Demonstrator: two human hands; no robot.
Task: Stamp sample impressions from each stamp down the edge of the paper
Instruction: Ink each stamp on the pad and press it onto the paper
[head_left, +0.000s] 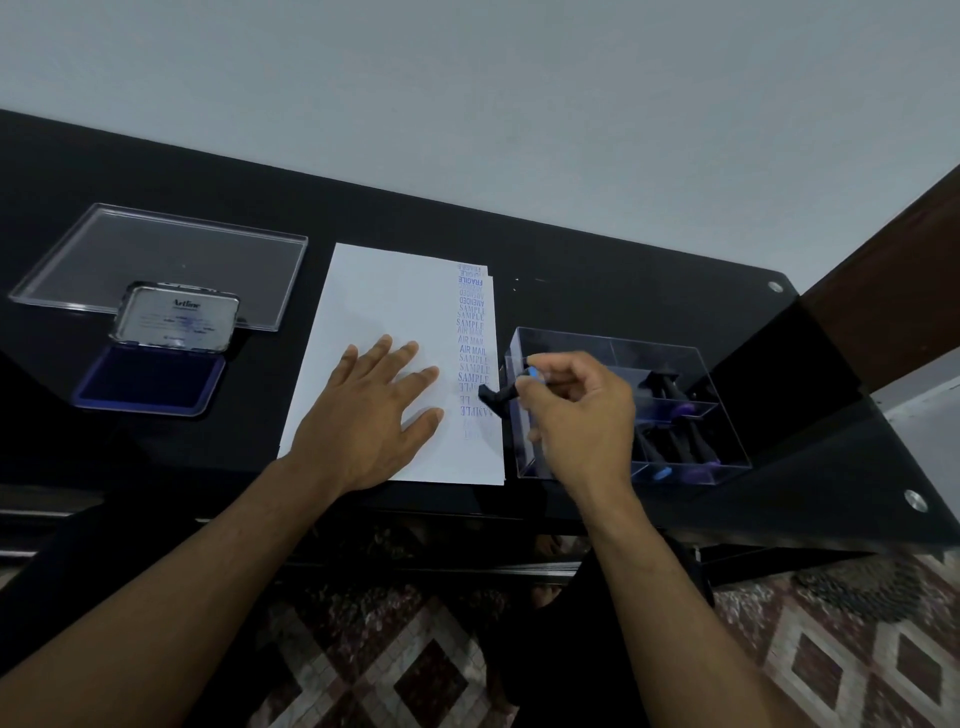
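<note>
Black worktop (571, 270) carried the paper (384, 312), pinned flat by the left hand (363, 415) with fingers spread. Right hand (576, 410) had its grip clenched round a stamp (496, 395) over the paper's edge, beside the stamp box (675, 364).

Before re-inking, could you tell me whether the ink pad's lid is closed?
No, the ink pad lies open, its lid tilted back.

Dim, bluish light; soft shadows; wide-angle bending at edges; slight blur.
</note>
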